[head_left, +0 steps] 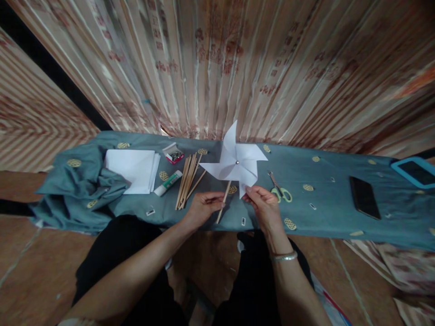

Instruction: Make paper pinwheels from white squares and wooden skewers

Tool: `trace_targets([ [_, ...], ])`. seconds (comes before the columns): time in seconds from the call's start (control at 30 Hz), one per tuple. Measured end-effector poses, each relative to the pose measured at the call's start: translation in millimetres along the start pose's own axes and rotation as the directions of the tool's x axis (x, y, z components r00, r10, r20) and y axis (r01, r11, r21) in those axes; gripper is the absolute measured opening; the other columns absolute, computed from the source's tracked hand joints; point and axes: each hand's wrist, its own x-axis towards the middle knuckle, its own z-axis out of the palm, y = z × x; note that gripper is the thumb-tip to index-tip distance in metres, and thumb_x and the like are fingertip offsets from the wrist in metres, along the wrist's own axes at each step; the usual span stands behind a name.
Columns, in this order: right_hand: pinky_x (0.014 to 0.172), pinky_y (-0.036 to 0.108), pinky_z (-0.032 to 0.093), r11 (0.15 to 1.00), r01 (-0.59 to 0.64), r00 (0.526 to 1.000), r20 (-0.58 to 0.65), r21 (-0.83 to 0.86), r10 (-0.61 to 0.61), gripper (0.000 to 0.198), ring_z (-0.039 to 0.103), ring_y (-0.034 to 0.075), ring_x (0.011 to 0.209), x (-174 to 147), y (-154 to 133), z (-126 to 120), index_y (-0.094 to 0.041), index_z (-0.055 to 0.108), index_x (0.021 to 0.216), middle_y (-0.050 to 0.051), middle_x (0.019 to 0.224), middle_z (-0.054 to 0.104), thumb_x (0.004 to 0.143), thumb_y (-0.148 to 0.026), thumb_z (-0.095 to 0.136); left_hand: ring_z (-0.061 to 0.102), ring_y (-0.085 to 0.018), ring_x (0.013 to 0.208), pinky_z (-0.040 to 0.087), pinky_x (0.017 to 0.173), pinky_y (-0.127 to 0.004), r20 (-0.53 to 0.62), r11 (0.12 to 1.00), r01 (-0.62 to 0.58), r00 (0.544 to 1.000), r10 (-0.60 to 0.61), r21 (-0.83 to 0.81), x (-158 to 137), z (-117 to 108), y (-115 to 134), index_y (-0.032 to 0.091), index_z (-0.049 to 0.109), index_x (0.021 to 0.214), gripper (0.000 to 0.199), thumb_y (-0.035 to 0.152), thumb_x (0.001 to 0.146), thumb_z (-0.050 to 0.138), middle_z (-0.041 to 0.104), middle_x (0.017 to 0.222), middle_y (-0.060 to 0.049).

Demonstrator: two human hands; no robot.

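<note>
A white paper pinwheel point(228, 170) with a metal pin at its centre is held up over the cloth-covered table. My left hand point(205, 206) pinches its wooden stick point(224, 202) below the paper blades. With thumb and fingers closed, my right hand point(263, 206) grips the tip of the lowest blade. To the left of the pinwheel lies a bundle of wooden sticks point(186, 183). Just right of my right hand are scissors point(280, 188) with light green handles.
White paper sheets point(131, 170) are stacked at the left, near bunched cloth point(81, 185). A glue stick point(169, 183) and an opened small box point(174, 154) lie beside them. Rightward are a black phone point(364, 198) and a blue-framed device point(416, 172). A curtain point(217, 68) hangs behind.
</note>
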Motion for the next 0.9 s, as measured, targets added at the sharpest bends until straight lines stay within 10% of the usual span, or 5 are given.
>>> trace_targets([
  [0.9, 0.061, 0.027, 0.046, 1.0, 0.011, 0.988, 0.153, -0.019, -0.008, 0.026, 0.058, 0.012, 0.056, -4.6, 9.4, 17.7, -0.021, 0.072, 0.063, 0.001, 0.063, 0.071, 0.059, -0.044, 0.083, 0.067, -0.017, 0.071, 0.054, 0.08, -0.033, -0.016, 0.999, 0.027, 0.999, -0.028, -0.04, -2.1, 4.3, 3.5, 0.016, 0.077, 0.083, 0.038, 0.024, 0.047, 0.086, 0.075, 0.078, -0.004],
])
